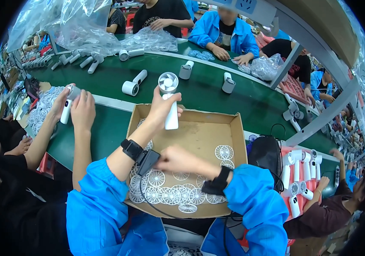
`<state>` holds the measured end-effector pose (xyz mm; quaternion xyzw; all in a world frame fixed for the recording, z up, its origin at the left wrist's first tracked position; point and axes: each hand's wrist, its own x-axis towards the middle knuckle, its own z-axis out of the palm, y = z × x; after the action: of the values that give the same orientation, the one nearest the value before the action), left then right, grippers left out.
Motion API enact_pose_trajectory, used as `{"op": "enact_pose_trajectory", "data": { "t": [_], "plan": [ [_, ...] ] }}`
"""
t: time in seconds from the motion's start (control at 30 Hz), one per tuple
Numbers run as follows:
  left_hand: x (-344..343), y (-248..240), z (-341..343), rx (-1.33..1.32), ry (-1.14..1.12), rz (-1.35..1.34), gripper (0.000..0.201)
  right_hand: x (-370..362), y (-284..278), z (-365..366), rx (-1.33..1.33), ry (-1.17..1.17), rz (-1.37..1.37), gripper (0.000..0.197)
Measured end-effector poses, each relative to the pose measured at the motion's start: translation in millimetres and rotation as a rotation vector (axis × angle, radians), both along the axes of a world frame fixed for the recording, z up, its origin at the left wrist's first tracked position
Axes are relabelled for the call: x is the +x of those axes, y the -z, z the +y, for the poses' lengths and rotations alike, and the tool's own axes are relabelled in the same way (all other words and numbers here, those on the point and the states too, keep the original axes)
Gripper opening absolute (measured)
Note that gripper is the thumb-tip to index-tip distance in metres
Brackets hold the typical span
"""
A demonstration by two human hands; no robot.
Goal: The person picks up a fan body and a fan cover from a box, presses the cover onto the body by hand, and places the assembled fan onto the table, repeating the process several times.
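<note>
My left hand [160, 107] is wrapped round a white handheld fan [171, 118], held upright over the far left part of a cardboard box. The fan's round head points up and toward me, its blades showing inside the ring. Lower down, over the box, my right hand [180, 159] reaches left beside the black device on my left wrist. Motion blurs it and its fingertips are partly hidden, so I cannot tell whether it holds anything. White round spoked fan covers [197, 195] lie overlapping along the near side of the cardboard box [210, 114], with more at its right.
Several white fans [130, 87] lie on the green conveyor belt [105, 77] beyond the box. At left, another person's hands [82, 112] hold a fan beside a heap of covers [42, 112]. Fans in a pink tray [297, 170] stand at right, near a metal post [325, 112].
</note>
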<state>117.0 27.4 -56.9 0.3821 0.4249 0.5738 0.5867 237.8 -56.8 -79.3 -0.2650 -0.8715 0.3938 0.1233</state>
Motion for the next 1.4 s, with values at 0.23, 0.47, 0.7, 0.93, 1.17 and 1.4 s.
{"op": "enact_pose_trajectory", "data": {
  "t": [0.23, 0.47, 0.7, 0.93, 1.17, 1.4],
  "plan": [
    [0, -6, 0, 0.101, 0.135, -0.098, 0.078, 79, -26, 74, -0.056, 0.788, 0.363, 0.021],
    [20, -11, -18, 0.313, 0.074, -0.039, 0.097, 58, -26, 70, -0.453, 0.598, 1.01, 0.02],
    [19, -13, -22, 0.641, 0.007, 0.029, 0.098, 55, -28, 67, -0.657, 0.447, 1.13, 0.024],
    [23, -18, -28, 0.576, -0.07, -0.009, 0.094, 47, -34, 59, 0.109, 0.607, 0.915, 0.036],
    [29, -16, -34, 0.588, -0.199, -0.048, 0.095, 43, -32, 57, 0.92, 0.672, 0.436, 0.047],
    [35, -8, -36, 0.672, -0.192, 0.056, 0.092, 48, -35, 57, 0.973, 0.647, 0.524, 0.048]
  ]
}}
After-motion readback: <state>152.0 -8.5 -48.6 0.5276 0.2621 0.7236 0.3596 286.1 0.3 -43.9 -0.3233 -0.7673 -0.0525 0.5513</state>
